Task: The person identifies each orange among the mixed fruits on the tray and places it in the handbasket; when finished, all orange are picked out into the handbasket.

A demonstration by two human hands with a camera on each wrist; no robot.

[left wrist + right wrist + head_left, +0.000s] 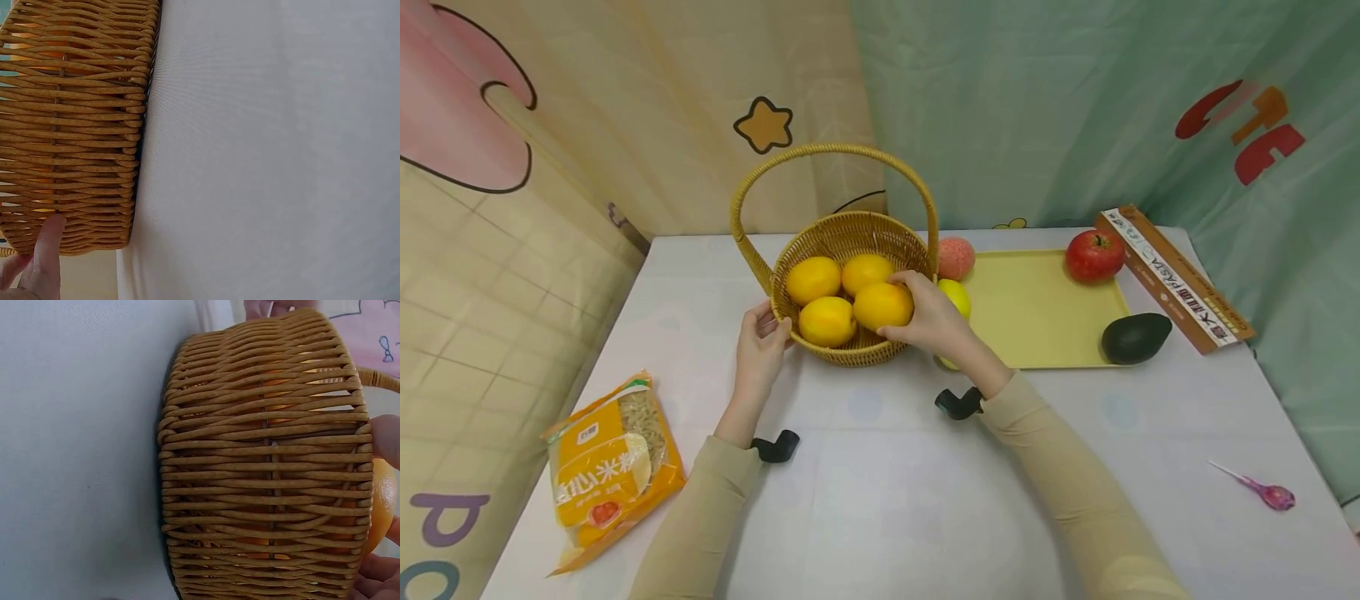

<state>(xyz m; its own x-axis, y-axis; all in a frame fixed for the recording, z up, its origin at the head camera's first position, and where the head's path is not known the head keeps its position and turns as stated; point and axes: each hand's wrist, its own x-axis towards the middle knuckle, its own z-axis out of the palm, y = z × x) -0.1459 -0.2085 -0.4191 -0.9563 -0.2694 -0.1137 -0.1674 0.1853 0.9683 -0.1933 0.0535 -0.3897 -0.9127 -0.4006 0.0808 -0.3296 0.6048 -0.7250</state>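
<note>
A wicker basket (861, 357) with a tall arched handle stands at the back of the table, holding several deep-yellow, lemon-shaped fruits. My left hand (762, 346) grips the basket's left side at the rim; its thumb lies on the weave in the left wrist view. With my right hand (936, 317) I hold the front-right lemon (882, 307) between thumb and fingers, inside the basket near the rim. Beside it in the basket lie a front-left lemon (827, 322) and two behind. In the right wrist view the held lemon (382, 500) shows past the rim, partly covered by fingers.
Right of the basket lies a yellow tray (1037, 312), with a tomato (1095, 256), an avocado (1137, 338), a pink round fruit (957, 258) and a partly hidden bright yellow fruit (955, 296) around it. Farther out are a pasta box (1176, 279), a lollipop (1273, 497) and a grain bag (613, 471).
</note>
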